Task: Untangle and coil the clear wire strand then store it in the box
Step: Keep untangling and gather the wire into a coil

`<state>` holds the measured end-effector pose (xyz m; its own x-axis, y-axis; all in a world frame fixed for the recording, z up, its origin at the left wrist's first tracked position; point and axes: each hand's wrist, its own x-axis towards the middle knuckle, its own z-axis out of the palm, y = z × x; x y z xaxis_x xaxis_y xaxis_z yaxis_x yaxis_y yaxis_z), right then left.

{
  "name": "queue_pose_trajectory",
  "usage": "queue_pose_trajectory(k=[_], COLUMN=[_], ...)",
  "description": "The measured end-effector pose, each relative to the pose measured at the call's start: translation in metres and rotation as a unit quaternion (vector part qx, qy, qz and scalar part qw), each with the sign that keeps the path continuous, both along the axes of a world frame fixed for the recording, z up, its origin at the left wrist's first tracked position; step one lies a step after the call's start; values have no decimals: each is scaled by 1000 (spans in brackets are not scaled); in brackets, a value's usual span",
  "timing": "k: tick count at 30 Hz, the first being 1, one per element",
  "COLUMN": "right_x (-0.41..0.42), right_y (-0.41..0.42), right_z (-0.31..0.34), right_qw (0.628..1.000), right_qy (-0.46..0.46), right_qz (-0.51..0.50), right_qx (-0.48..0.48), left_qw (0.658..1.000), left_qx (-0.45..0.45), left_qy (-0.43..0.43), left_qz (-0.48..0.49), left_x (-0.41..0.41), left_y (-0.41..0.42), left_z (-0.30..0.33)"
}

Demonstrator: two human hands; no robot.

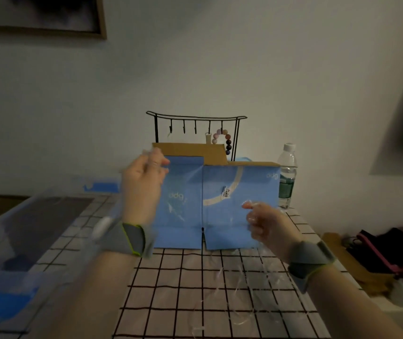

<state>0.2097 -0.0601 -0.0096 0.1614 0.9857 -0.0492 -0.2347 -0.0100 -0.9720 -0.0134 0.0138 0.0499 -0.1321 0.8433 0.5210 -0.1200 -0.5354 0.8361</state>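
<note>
I see my left hand (144, 189) held up high in front of the blue box (220, 204), with its fingers curled and pinching the clear wire (234, 302) near the top. My right hand (266, 226) is lower and off to the right, and its fingers are curled round the wire too. The wire is thin and hard to see. Part of it runs between my two hands, in front of the box, and I can only make out faint shiny bits of it there. The rest hangs down below my right hand and lies in loose loops on the surface (171, 289), which has a cover with black grid lines. None of the wire that I can see is inside the box. The box stands open at the back of the surface, with its blue flaps hanging down toward me. Behind it is a black rack (195, 118) with hooks, and a string of beads (224, 140) hangs from it. A water bottle (287, 177) stands just to the right of the box. My left hand is blurry.
</note>
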Motion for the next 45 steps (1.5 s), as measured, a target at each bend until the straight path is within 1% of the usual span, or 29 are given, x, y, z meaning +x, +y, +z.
queue_pose_trajectory(k=[2, 3, 5, 7, 9, 11, 13, 15, 17, 19, 22, 23, 24, 25, 27, 29, 30, 32, 34, 35, 36, 37, 38, 39, 40, 41, 42, 43, 45], right_x=[-9, -13, -21, -26, -31, -35, -38, -35, -27, -15, 4, 9, 14, 19, 24, 25, 25, 29, 37, 42, 49, 61, 65, 63, 59, 60, 61, 57, 49], right_y=[1, 1, 0, -1, 1, 2, 6, 8, 8, 7, 5, 4, 4, 4, 2, -1, -1, -2, -3, -2, -2, -4, -9, -9, -11, -15, -17, -18, -16], right_z=[1, 2, 2, 2, 1, 3, 3, 4, 4, 3, -1, -2, -4, -5, -7, -11, -13, -22, -29, -34, -37, -37, -37, -38, -40, -38, -36, -32, -25], right_qw=[999, 997, 995, 993, 991, 989, 989, 992, 995, 995, 997, 997, 997, 997, 996, 994, 993, 982, 954, 933, 936, 950, 953, 954, 962, 981, 996, 997, 976], right_qy=[-47, -58, -72, -90, -113, -127, -122, -106, -85, -88, -68, -50, -38, -32, -39, -23, 8, 106, 214, 271, 273, 236, 222, 211, 198, 136, 31, -64, -214], right_qz=[19, 31, 50, 46, 19, -15, -34, -33, -20, -2, 26, 40, 53, 62, 79, 94, 95, 90, 112, 138, 105, 44, 23, 53, 73, 54, 21, -5, -29], right_qx=[17, 29, 47, 58, 67, 74, 75, 63, 46, 39, 34, 32, 30, 27, 26, 50, 76, 128, 176, 193, 194, 201, 203, 204, 175, 126, 78, 36, -28], left_qw=[989, 977, 955, 939, 922, 909, 903, 912, 929, 931, 915, 916, 924, 938, 966, 980, 982, 980, 980, 979, 978, 977, 976, 975, 972, 970, 967, 966, 967], left_qx=[37, 56, 59, 21, -30, -38, -24, -33, -79, -106, -101, -99, -98, -101, -119, -139, -148, -163, -167, -168, -171, -173, -172, -171, -172, -173, -170, -164, -146], left_qy=[144, 197, 268, 302, 326, 355, 364, 340, 274, 231, 271, 280, 270, 242, 147, 58, 23, -25, -54, -69, -84, -98, -110, -124, -141, -159, -176, -191, -202], left_qz=[-30, -59, -115, -163, -204, -216, -225, -228, -237, -263, -280, -271, -253, -228, -176, -131, -117, -107, -96, -90, -84, -79, -75, -72, -72, -70, -67, -62, -52], left_x=[11, 16, 28, 39, 46, 47, 47, 44, 39, 31, 18, 16, 14, 13, 13, 12, 11, 8, 6, 5, 4, 4, 4, 4, 4, 4, 4, 4, 2], left_y=[-14, -21, -32, -37, -38, -40, -40, -36, -30, -22, -11, -10, -8, -6, 0, 5, 8, 12, 16, 19, 22, 26, 28, 30, 31, 33, 34, 34, 34], left_z=[-19, -26, -37, -48, -61, -69, -73, -74, -70, -63, -58, -57, -56, -56, -53, -49, -46, -39, -35, -33, -32, -32, -30, -30, -28, -27, -24, -22, -19])
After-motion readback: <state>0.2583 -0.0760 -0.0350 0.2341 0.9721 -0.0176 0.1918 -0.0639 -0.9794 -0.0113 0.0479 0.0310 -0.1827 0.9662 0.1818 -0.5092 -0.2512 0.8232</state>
